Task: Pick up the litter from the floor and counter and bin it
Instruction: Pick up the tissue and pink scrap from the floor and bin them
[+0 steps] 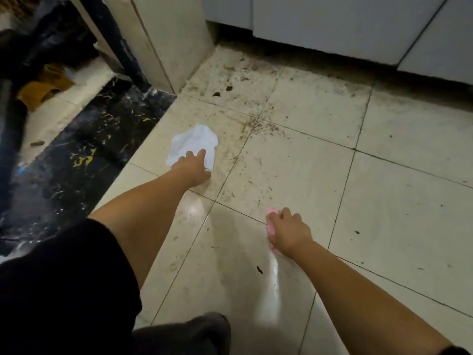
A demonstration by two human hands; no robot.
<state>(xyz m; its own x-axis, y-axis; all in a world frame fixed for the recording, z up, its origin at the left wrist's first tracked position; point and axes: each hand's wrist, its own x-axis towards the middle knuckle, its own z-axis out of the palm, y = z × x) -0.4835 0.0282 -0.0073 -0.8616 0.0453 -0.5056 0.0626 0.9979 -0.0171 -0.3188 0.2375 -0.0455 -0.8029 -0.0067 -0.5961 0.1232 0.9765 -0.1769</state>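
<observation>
A crumpled white tissue (192,142) lies on the cream floor tiles (307,160) near the black marble threshold. My left hand (192,168) reaches down onto its near edge, fingers on the paper; whether they grip it I cannot tell. Lower and to the right, my right hand (288,231) is closed on a pink piece of litter (271,228), which shows at the hand's left side and under the wrist. Most of the pink piece is hidden by the hand.
Dark crumbs and dirt (256,124) are scattered over the tiles toward the white cabinets (332,24). A cream pillar (166,39) stands at the back left. Beyond the black marble threshold (84,149) lie dark bags and a yellow item (43,88). My knee (64,290) is at the lower left.
</observation>
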